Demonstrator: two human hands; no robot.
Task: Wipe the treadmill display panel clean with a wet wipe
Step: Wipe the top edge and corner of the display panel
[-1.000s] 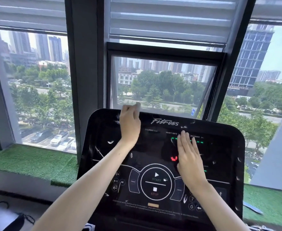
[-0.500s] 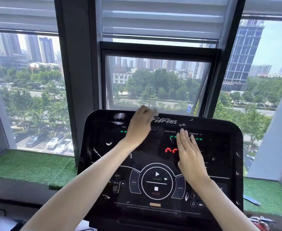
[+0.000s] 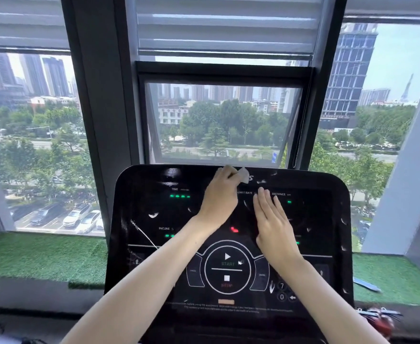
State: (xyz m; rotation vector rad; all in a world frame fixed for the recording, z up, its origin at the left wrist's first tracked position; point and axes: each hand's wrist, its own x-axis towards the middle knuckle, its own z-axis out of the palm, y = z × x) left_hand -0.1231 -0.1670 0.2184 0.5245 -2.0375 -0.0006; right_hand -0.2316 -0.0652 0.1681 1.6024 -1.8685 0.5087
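A crumpled wet wipe [image 3: 243,175] is pinched by the left hand [image 3: 219,194] at the display panel [image 3: 154,209] top edge; the right hand [image 3: 272,223] is laid flat, fingers extended.

Crumpled wet wipe [image 3: 243,175] atop black display panel [image 3: 154,209]

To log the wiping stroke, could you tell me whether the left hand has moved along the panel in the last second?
Yes: the left hand slid right along the panel's top edge.

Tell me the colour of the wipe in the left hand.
White, slightly see-through; the wipe pokes out past the left hand, seen in the head view.
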